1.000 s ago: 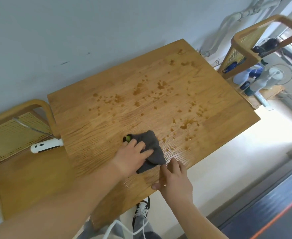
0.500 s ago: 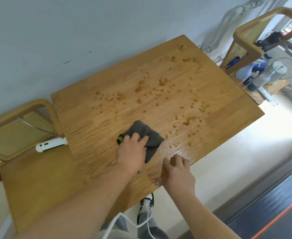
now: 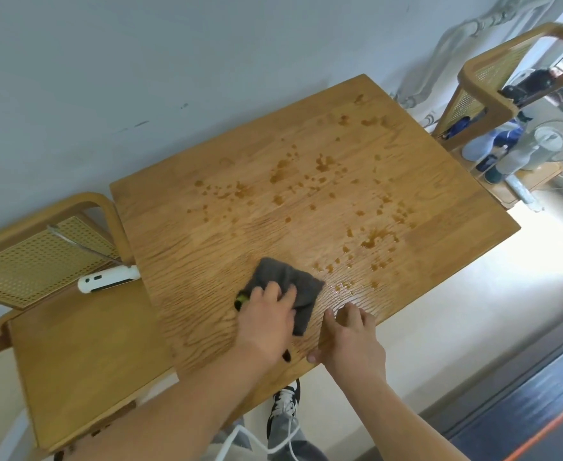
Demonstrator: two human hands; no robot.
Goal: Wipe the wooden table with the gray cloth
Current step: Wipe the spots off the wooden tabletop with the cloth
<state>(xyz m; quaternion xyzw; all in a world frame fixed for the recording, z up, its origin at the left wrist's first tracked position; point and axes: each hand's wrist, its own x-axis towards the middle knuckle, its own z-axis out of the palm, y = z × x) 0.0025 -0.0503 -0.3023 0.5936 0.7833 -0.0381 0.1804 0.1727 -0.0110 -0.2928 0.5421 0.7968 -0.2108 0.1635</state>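
A wooden table (image 3: 207,247) with a warm, strongly grained rectangular top is seen from above. Brown spatters (image 3: 323,164) are scattered over it from 10 o'clock through 12 to 3 o'clock. A gray cloth (image 3: 290,281), folded into a rumpled square, is pressed to the wood under the left hand (image 3: 266,314) at 6 o'clock, near the front edge.

The left grip (image 3: 266,322) covers the gray cloth's (image 3: 285,277) near half; a green scrap (image 3: 241,297) beneath it is too small to identify.
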